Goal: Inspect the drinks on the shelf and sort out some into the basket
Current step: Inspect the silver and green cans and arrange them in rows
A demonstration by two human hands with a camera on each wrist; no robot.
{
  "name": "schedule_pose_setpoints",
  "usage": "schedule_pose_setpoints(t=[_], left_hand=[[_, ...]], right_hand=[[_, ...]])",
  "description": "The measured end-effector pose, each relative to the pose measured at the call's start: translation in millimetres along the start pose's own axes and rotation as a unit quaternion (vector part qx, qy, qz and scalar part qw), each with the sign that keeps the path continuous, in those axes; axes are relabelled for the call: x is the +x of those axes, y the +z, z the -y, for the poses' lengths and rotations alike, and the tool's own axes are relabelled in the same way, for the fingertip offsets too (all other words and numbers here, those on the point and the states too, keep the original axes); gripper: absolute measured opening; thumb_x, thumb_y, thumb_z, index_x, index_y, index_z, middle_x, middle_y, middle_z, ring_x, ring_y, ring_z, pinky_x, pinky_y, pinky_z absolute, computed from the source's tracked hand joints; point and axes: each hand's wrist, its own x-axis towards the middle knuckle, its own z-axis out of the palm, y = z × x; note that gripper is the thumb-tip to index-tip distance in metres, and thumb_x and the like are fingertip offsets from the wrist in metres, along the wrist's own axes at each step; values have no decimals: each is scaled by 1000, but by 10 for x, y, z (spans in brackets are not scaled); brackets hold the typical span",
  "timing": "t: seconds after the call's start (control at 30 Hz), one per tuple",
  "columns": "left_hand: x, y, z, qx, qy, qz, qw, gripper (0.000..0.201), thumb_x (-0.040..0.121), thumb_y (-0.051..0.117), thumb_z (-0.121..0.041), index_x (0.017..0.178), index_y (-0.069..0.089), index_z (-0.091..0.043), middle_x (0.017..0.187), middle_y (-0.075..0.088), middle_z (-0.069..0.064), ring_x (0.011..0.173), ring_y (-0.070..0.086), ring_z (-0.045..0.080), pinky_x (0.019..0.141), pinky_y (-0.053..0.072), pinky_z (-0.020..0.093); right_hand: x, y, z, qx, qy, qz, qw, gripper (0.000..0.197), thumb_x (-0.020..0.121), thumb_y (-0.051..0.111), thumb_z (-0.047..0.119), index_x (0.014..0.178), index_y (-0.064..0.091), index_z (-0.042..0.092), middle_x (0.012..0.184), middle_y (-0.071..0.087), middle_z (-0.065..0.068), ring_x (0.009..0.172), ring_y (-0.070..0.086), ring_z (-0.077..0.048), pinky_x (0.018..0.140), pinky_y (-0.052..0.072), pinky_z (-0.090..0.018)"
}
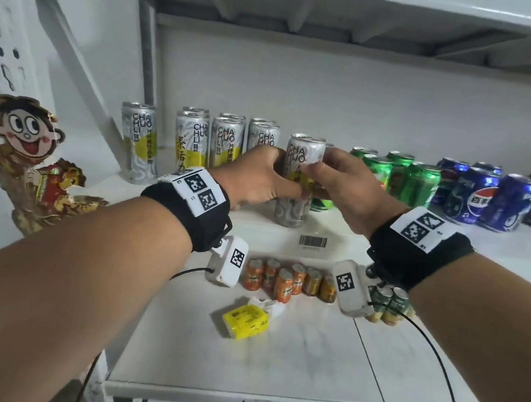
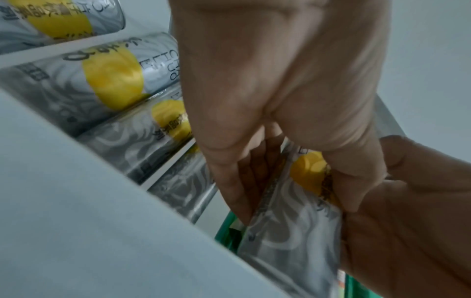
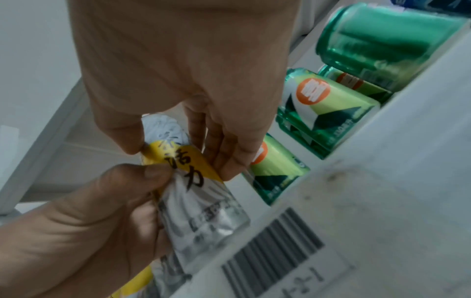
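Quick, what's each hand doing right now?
Left hand: fingers curled round the silver can.
Right hand: fingers gripping the same can.

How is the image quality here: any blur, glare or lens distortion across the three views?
Head view: sharp, wide-angle bending of the shelf edge, bright glare spots on the blue cans. Left wrist view: dim, soft, the silver can slightly smeared. Right wrist view: green cans and barcode label blurred.

Shop setting. White shelf (image 1: pixel 447 247) stocked with drink cans (image 1: pixel 418 183) grouped by brand, barcode tag (image 1: pixel 313 241) on its edge. Cartoon mascot cutout (image 1: pixel 27 132) at left.
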Motion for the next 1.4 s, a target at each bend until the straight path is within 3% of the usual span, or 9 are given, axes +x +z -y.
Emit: schedule_pose_setpoints(t=[0.1,0.2,0.4,0.5,0.6,0.87,1.03,1.2,1.4], left_hand=[[22,109,85,-32,-6,1,999,47,80,95,-22,121,73,-13,112,83,5,105,81,23,92,65,40],[-41,229,212,-49,-33,-21,998,65,71,98,-32,127,69,-16,115,82,5,107,80,26,96,65,51],[-191,343,368,50,-16,-86,995,72,67,99,-55,127,68,-30,116,81,-11,108,78,9,100,63,44],[-191,358,362,50,-8,-119,992,80,61,101,-55,128,67,-29,117,81,-10,110,77,10,100,63,46],[-215,367,352,14,6,-128,992,87,56,104,-55,130,66,-29,122,80,-7,115,77,16,102,62,48],[-246,397,315,-53,7,-112,992,64,76,94,-32,129,68,-9,121,80,14,112,78,35,90,66,48],[-238,376,362,-68,7,-105,992,60,80,93,-26,130,68,-5,120,79,16,110,78,34,83,66,40],[-221,365,379,-60,12,-108,992,67,75,95,-28,133,67,-12,127,79,11,120,75,32,103,61,54],[-217,353,381,-41,-4,-85,996,86,68,102,-39,139,63,-11,131,76,12,125,72,34,110,55,60]], right_hand=[[41,-85,-158,28,-8,9,1000,29,95,72,19,122,69,9,116,77,-12,106,75,-34,94,61,-53],[49,-141,-279,47,-36,15,998,32,94,74,20,123,69,7,115,78,-9,104,76,-28,88,62,-41],[34,-196,-500,85,-42,60,994,35,97,74,19,127,63,5,117,77,-12,107,76,-31,91,62,-46],[37,-194,-484,93,-32,81,992,37,97,72,7,132,59,3,121,75,-16,110,74,-32,95,60,-46],[2,-215,-467,78,-31,93,992,39,97,74,11,133,61,6,120,76,-9,110,75,-25,97,61,-43],[-83,-271,-391,30,-52,112,992,38,100,68,36,124,66,7,101,80,0,85,78,-9,68,58,-17],[-56,-239,-405,31,-47,123,991,36,103,65,33,127,64,7,106,80,-2,93,78,-14,76,61,-24],[-15,-221,-435,-6,-52,109,993,28,102,63,14,129,64,10,119,74,-8,109,72,-27,100,58,-49],[-63,-211,-441,-19,-66,102,992,38,99,72,23,133,61,10,117,76,-3,106,75,-19,96,61,-44]])
